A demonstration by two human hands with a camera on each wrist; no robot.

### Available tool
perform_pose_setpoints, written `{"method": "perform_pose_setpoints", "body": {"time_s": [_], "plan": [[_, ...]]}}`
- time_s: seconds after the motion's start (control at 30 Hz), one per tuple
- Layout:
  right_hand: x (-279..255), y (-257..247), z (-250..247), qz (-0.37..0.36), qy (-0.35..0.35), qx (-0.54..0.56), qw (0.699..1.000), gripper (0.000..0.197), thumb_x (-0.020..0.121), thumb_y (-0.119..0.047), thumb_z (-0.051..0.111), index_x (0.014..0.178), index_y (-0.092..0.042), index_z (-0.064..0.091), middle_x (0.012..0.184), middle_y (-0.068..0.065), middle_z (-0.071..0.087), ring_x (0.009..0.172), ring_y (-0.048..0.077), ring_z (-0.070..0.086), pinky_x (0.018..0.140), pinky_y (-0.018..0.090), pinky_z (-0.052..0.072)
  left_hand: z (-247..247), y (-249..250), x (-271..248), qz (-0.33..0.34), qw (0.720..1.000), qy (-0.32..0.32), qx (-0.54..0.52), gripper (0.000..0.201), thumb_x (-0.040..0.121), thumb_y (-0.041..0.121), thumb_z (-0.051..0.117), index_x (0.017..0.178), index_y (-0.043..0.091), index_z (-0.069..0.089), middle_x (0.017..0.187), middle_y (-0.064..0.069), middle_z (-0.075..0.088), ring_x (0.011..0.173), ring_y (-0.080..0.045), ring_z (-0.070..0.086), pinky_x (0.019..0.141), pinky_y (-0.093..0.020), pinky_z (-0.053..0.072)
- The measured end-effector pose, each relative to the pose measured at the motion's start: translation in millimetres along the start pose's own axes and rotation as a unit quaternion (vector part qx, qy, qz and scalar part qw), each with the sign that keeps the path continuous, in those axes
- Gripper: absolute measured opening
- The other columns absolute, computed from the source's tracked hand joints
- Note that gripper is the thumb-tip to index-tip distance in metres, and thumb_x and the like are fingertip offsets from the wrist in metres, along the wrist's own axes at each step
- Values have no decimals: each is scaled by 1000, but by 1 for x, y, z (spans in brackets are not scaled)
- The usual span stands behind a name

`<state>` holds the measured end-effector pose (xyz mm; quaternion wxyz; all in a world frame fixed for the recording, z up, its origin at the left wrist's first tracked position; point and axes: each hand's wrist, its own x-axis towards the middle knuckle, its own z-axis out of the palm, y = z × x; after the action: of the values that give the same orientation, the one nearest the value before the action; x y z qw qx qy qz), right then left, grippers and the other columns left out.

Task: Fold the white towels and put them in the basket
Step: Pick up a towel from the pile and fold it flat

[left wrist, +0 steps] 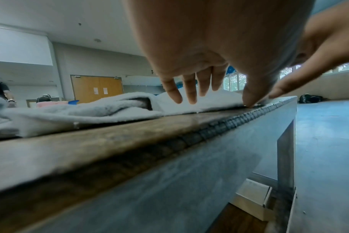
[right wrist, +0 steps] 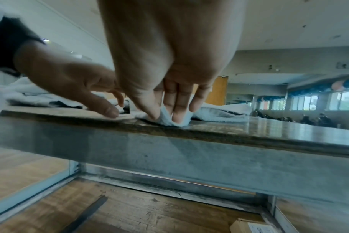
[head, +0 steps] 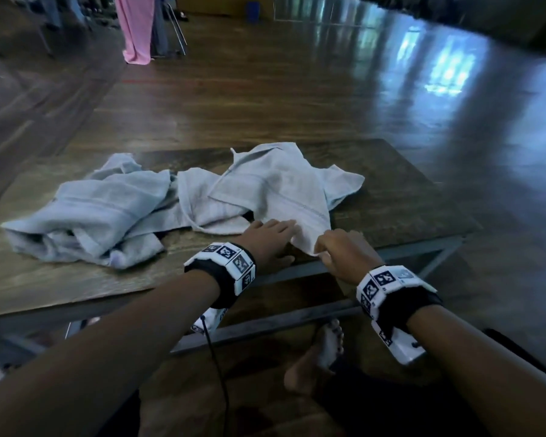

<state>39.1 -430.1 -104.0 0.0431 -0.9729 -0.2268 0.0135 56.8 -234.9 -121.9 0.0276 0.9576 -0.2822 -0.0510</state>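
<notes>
A: Close in, two bare forearms with black straps carrying white marker blocks. The right hand [head: 344, 252] has thumb and fingers pinched on the near corner of a white towel [head: 275, 190], bunching the fluffy terry against the table [head: 401, 197] edge.

B: And the left hand [head: 270, 244]?

A: Fingers nearly straight, slightly spread; the thumb tip presses down at the towel's near edge, and it grips nothing.

B: Where are the towels?

A: Both on the tabletop. That one lies rumpled, centre-right, with a woven stripe; a second towel [head: 85, 216] sits crumpled to its left, edges overlapping.

B: The table?

A: Worn dark wood plank on a grey metal frame, over glossy wooden floor [head: 297, 89].
</notes>
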Motion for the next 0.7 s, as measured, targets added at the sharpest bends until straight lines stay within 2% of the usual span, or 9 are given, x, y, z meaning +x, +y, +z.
{"method": "perform_pose_setpoints", "body": {"time_s": [0.07,0.13,0.2,0.3,0.4,0.43,0.53,0.63,0.7], "plan": [[-10,7,-10,14,13,72,997,16,87,-20,56,100,-18,63,105,2,65,96,23,61,85,36,44,4,6,1,11,999,28,11,55,91,40,47,141,26,30,149,3,34,133,-21,33,102,-41,26],[-23,15,-24,23,34,140,989,6,85,-21,59,91,-21,62,94,0,66,86,18,62,77,35,50,5,11,0,12,997,70,13,44,90,33,48,133,29,41,137,5,47,124,-20,40,96,-39,25],[-36,22,-41,22,48,170,984,5,85,-21,60,86,-24,57,87,-2,65,80,14,62,71,33,52,1,13,-3,-13,995,101,14,37,89,28,47,126,29,47,128,5,52,118,-22,44,93,-39,24],[-54,28,-72,21,69,183,980,8,87,-16,58,85,-21,54,83,-2,63,75,13,59,69,31,48,-4,11,-9,-73,992,105,7,30,89,28,46,119,31,50,124,5,52,118,-21,41,94,-40,24],[-68,28,-105,16,107,197,974,7,88,-11,59,85,-17,55,79,-2,61,70,3,55,65,14,41,-13,15,-13,-91,990,107,-36,39,88,39,50,126,31,45,134,6,44,125,-20,35,97,-42,23],[-72,27,-115,10,116,197,973,7,87,-11,59,85,-16,55,79,-3,60,70,0,54,65,12,40,-17,19,-15,-87,988,113,-56,44,88,44,50,129,31,42,136,7,43,127,-20,35,97,-42,24],[-82,21,-142,4,116,193,974,4,88,-12,59,87,-15,58,80,-7,60,72,1,54,66,14,40,-34,42,-14,-67,977,172,-106,47,87,52,49,130,34,42,135,8,48,126,-18,39,98,-42,23],[-86,16,-160,4,130,183,974,3,88,-12,58,87,-15,58,79,-6,60,72,7,55,66,19,41,-54,69,-8,-42,963,234,-125,25,91,43,48,113,33,55,120,8,58,116,-19,47,93,-40,24],[-89,12,-168,4,145,178,973,5,88,-10,57,87,-15,57,78,-4,58,69,5,53,62,15,39,-68,82,-6,-35,959,256,-119,13,92,31,45,97,28,57,104,3,63,105,-23,53,86,-38,22]]}}
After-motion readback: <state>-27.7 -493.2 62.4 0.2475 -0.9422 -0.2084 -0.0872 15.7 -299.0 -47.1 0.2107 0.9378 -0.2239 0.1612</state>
